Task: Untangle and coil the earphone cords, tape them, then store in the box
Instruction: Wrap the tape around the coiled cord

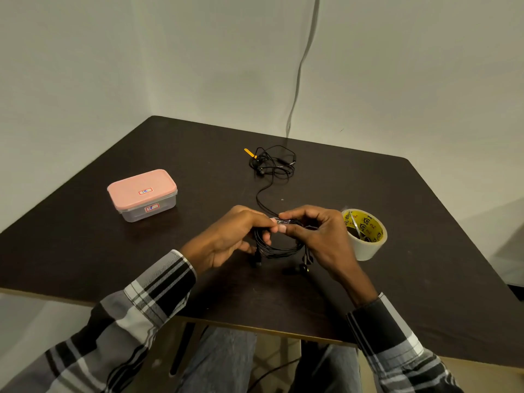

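Dark surface [397, 251] was seen against pale walls. At 6 o'clock a coil [279, 246] was pinched by left hand [235, 236] and right hand [317, 236], both grips clamped on its taped top. If pressed poorly, tape could lift and loops spring loose; a cord trailed to the tangle [273, 163] at 12, risking snagging. Box [142, 195] stayed lidded at 10.

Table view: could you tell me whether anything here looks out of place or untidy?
A second set of earphones lies in a loose tangle at the far side of the table, a strand trailing toward the hands. The pink-lidded box is shut. Nothing looks spilled or damaged.
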Available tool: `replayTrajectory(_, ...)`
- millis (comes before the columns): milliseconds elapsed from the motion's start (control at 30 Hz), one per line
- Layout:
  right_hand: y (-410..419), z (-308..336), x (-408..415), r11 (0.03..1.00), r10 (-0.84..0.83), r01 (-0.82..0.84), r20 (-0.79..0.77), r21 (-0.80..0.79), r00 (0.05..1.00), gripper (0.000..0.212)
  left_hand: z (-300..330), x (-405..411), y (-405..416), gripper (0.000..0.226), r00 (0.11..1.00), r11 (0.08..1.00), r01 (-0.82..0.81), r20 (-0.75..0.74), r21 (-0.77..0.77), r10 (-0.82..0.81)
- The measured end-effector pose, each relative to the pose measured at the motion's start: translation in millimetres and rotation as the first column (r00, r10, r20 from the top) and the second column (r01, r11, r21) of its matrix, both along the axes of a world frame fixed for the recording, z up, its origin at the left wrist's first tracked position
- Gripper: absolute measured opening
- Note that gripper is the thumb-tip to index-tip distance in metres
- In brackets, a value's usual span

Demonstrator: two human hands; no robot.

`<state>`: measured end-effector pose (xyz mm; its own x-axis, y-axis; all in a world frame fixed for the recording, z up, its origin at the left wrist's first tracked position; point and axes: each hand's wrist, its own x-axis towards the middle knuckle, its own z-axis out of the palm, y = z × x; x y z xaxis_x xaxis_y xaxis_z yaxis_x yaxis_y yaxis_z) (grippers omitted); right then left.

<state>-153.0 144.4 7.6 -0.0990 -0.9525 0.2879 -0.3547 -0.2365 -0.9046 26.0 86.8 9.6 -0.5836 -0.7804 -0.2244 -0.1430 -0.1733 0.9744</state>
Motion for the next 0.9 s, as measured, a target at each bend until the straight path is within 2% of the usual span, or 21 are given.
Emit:
replayTrajectory(67, 0, -1, -1, 1.0, -0.009, 0.009, 0.031, 0.005, 0.999, 0.018, -2, 2, -1, 0.022, 1.0, 0.999, 0.02, -0.006, -0.032, -0.021)
replayTrajectory(167, 0, -3, -1, 0.999, -0.034, 0.033, 0.05, 0.016, 0.998, 0.013, -6, 5, 1, 0.021, 1.0, 0.978, 0.007, 0.028, -0.209, -0.001)
replayTrajectory(333, 2, -3, 2, 0.998, -0.056, 0.054, 0.133, 0.015, 0.99, 0.009, -16, 2, -1, 0.033, 0.992, 0.867, -0.039, 0.085, -0.497, 0.093)
replayTrajectory(400, 3, -3, 4, 0.998, -0.067, 0.064, 0.162, 0.021, 0.985, 0.01, -16, -2, 0, 0.023, 0.988, 0.807, -0.081, 0.057, -0.586, 0.14)
replayTrajectory(533, 1, -3, 5, 0.996, -0.076, 0.065, 0.225, 0.055, 0.971, 0.011, -13, -5, 1, 0.01, 0.972, 0.729, -0.154, 0.032, -0.667, 0.235)
replayTrajectory(600, 0, -2, 1, 0.994, -0.062, 0.039, 0.223, 0.105, 0.973, 0.016, -14, -5, -1, 0.008, 0.964, 0.744, -0.202, 0.005, -0.637, 0.266)
replayTrajectory(700, 1, -1, -7, 0.983, -0.042, 0.008, 0.181, 0.183, 0.983, 0.019, -14, -3, -2, 0.006, 0.954, 0.846, -0.293, -0.08, -0.445, 0.288)
replayTrajectory(767, 1, -1, -9, 0.979, -0.07, 0.035, 0.171, 0.202, 0.983, 0.018, -13, 1, -1, 0.009, 0.956, 0.899, -0.294, -0.089, -0.324, 0.281)
replayTrajectory(900, -3, -4, -5, 0.968, -0.139, 0.065, 0.3, 0.242, 0.944, 0.018, -15, 15, 2, 0.017, 0.968, 0.943, -0.25, -0.073, -0.22, 0.24)
